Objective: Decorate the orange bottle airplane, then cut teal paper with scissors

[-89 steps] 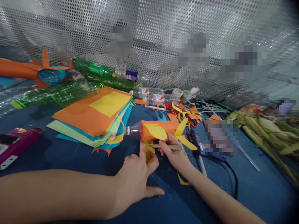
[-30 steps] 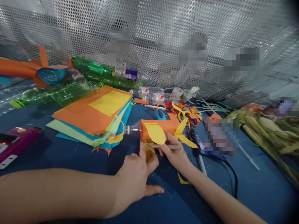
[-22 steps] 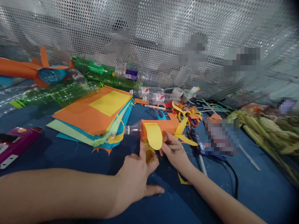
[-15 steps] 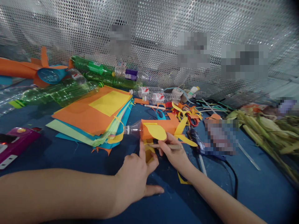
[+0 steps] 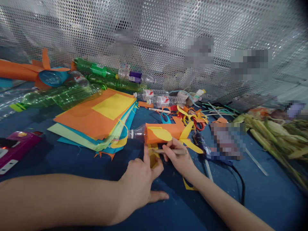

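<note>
My left hand (image 5: 141, 179) is spread over a small yellow paper piece (image 5: 153, 158), its fingertips pressing the piece to the blue table. In my right hand (image 5: 176, 157) is a pencil-like stick (image 5: 178, 151), gripped between thumb and fingers, its tip touching or just above the yellow paper. Just behind both hands lies a clear plastic bottle (image 5: 139, 133) wrapped in an orange paper sleeve (image 5: 176, 130). A yellow paper wing (image 5: 160, 134) is on its side, and yellow paper fins (image 5: 187, 131) stand out at its right end.
A stack of coloured paper (image 5: 77, 123) lies at left, with green bottles (image 5: 79, 94) behind it. Paper scraps and scissors (image 5: 198, 123) lie behind the wrapped bottle. A blue glue gun (image 5: 204, 146) with a black cord is at right, near dried husks (image 5: 267, 138).
Both hands stay nearly where they were. The stick in my right hand has shifted only very slightly over the yellow paper.
</note>
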Motion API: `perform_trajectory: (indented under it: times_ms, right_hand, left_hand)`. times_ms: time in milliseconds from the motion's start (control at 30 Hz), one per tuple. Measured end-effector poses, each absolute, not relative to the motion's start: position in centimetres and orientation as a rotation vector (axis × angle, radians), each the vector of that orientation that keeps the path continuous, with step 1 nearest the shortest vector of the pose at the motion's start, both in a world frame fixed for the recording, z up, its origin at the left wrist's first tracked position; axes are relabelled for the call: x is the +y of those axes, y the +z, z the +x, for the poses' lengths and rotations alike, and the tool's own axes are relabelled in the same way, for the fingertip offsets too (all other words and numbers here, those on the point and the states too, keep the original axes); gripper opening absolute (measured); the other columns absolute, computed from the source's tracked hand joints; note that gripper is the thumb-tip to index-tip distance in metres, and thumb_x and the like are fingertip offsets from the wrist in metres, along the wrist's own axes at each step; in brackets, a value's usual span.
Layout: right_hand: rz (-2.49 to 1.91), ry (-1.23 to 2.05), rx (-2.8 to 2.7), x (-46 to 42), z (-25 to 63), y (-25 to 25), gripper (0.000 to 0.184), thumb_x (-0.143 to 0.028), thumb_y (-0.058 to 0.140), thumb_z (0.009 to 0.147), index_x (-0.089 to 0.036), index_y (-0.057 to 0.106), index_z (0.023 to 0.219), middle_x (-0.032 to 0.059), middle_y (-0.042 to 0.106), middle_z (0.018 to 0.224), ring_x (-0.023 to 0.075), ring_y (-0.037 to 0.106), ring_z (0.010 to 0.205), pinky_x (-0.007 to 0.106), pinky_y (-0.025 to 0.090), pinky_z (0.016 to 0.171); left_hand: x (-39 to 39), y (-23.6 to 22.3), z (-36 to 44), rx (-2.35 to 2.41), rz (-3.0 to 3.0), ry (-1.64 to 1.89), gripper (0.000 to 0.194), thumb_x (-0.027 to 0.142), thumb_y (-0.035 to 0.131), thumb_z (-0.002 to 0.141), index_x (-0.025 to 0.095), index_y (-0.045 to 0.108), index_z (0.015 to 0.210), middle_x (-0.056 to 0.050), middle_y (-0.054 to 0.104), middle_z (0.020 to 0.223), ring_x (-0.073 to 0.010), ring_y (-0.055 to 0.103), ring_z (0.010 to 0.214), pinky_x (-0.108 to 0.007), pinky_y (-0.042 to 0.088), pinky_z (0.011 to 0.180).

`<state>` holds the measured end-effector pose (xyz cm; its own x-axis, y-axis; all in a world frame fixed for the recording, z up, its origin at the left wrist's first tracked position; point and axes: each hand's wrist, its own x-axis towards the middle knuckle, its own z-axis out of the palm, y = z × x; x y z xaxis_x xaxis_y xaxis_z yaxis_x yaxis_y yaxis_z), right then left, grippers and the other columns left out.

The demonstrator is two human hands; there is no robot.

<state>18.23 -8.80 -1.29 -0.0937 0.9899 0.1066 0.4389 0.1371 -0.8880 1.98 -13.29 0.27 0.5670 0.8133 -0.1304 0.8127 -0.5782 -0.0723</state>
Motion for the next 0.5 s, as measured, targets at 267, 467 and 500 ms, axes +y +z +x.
perform_trajectory:
  times_ms: [267, 467, 500]
  right_hand:
    - [-1.37, 0.963, -1.634, -8.76, 18.16, -1.37, 0.017, -0.027, 0.051, 0.081, -0.023, 0.04, 0.069, -0.0081, 0.05, 0.043, 0.0099, 0.047, 0.04, 0.021, 0.037, 0.044]
    - [-1.314, 1.066, -1.567, -8.77, 18.11, -1.41, 0.02, -0.03, 0.053, 0.081, -0.023, 0.038, 0.07, -0.0093, 0.048, 0.042, 0.01, 0.046, 0.039, 0.021, 0.036, 0.044]
    - [-1.313, 1.067, -1.567, -8.78, 18.09, -1.38, 0.019, -0.03, 0.053, 0.081, -0.023, 0.039, 0.07, -0.0092, 0.048, 0.042, 0.0098, 0.045, 0.039, 0.021, 0.036, 0.044]
  left_hand:
    - [-13.22, 0.12, 1.98, -1.449, -2.779, 0.248, 0.085, 0.083, 0.033, 0.069, 0.028, 0.035, 0.134, -0.029, 0.035, 0.138, -0.0273, 0.06, 0.064, -0.035, 0.043, 0.051]
    - [-13.33, -0.14, 1.93, -1.434, -2.776, 0.253, 0.085, 0.083, 0.031, 0.069, 0.029, 0.033, 0.135, -0.029, 0.035, 0.137, -0.0272, 0.059, 0.063, -0.034, 0.041, 0.05]
    - [-13.32, -0.16, 1.94, -1.433, -2.774, 0.248, 0.086, 0.083, 0.031, 0.069, 0.029, 0.034, 0.135, -0.029, 0.036, 0.137, -0.0274, 0.059, 0.063, -0.034, 0.041, 0.05]
